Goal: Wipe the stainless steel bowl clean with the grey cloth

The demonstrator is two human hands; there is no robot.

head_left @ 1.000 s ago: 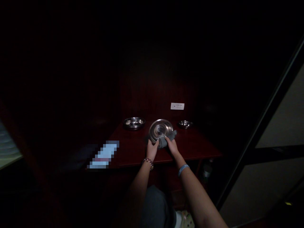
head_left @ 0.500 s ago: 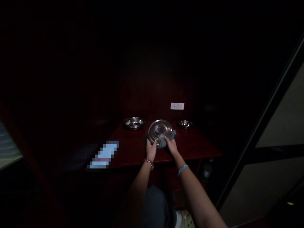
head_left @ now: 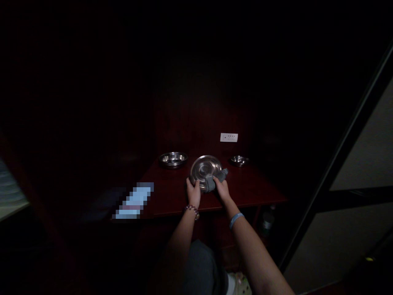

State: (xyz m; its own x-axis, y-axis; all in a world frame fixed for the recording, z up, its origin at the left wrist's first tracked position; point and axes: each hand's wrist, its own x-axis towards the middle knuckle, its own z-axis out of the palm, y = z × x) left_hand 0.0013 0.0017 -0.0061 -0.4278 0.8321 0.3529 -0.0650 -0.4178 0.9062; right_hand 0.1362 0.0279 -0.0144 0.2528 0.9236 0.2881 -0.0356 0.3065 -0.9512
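A round stainless steel dish (head_left: 205,166) is held tilted up above the dark red desk (head_left: 172,196). My left hand (head_left: 193,192) grips its lower left edge, thumb on the near face and fingers behind. In my right hand (head_left: 222,188) is a grey cloth (head_left: 210,184), pinched against the dish's lower right rim, with one end sticking out to the right. The right fingers behind the cloth are partly hidden. Beyond the dish to the left rests a larger steel basin (head_left: 173,159). A smaller steel bowl (head_left: 239,160) stands to the right.
A white socket panel (head_left: 229,137) is on the back wall. A blurred bright patch (head_left: 135,200) lies at the desk's left. Below the desk's right side stands a bottle (head_left: 267,221). My knee (head_left: 199,266) is under the front edge. The surroundings are very dark.
My left hand has shifted slightly left along the rim, and the dish has turned a little with it. The right hand and cloth stay at nearly the same spot.
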